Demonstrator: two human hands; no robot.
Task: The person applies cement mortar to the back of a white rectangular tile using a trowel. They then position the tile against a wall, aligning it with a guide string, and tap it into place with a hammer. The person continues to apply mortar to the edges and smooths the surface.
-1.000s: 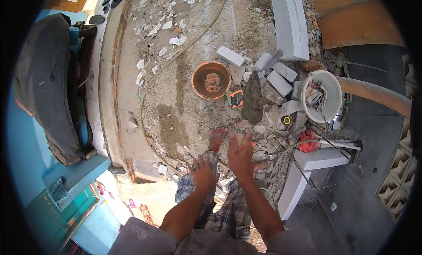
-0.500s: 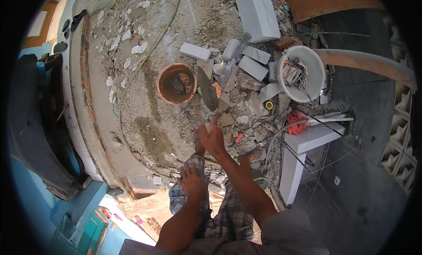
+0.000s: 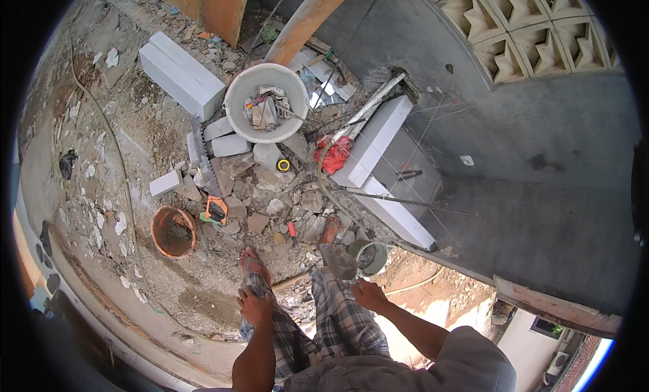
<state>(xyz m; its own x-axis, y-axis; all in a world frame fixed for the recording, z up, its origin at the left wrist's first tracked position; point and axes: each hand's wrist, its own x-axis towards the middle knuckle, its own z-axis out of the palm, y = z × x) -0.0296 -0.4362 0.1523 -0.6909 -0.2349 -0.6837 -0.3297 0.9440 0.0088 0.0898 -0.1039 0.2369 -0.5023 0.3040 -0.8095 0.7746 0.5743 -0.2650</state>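
Note:
My right hand (image 3: 370, 295) is closed round the handle of a trowel, which the fingers mostly hide. The trowel's grey, mortar-smeared blade (image 3: 339, 260) points away from me, in front of my right knee. Just right of the blade sits a grey-green bucket (image 3: 370, 257) with grey material inside. My left hand (image 3: 255, 306) lies on my left knee with its fingers spread, holding nothing. Farther off to the left stands an orange bucket (image 3: 174, 232) with mortar in it. Beside that bucket rests a handsaw with an orange handle (image 3: 216, 210), its blade stretching away over the rubble.
White blocks (image 3: 177, 78) and broken stone lie ahead. A large pale bucket (image 3: 267, 76) holds scraps, with a yellow-and-black tape measure (image 3: 282, 165) nearby. At right, a white block ledge (image 3: 378, 142) meets a grey wall, with strings across it. A hose (image 3: 124, 169) crosses the left ground.
My view has swung right. My right hand has drawn the trowel back from beside the orange bucket toward the grey-green one. My left hand stays on my knee.

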